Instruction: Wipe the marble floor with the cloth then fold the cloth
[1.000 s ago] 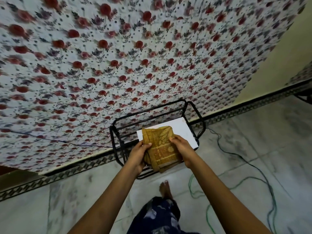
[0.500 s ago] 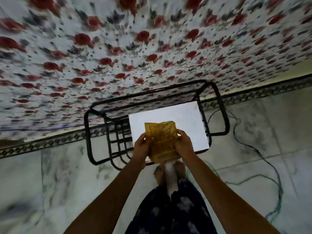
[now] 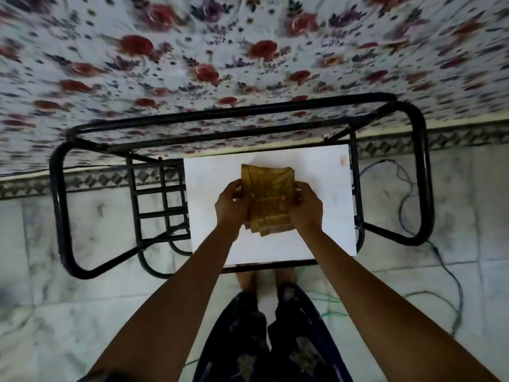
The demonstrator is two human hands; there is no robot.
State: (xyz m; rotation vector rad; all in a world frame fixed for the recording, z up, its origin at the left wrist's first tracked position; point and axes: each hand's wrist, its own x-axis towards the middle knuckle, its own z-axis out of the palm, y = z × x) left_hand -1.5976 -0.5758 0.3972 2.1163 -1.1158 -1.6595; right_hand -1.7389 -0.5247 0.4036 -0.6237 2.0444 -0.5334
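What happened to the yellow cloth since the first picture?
Both hands, left hand and right hand, brought the folded yellow cloth forward over the white board on the black metal rack, near its middle now; the view closed in too. Both hands still grip its sides, and it stays folded.

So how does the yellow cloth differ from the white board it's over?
The yellow cloth is mustard, patterned and folded into thick layers; the white board is plain, flat and a single sheet. The cloth is much smaller, covering only the board's middle. The cloth is gripped by the left hand and right hand; the board lies untouched on the black metal rack.
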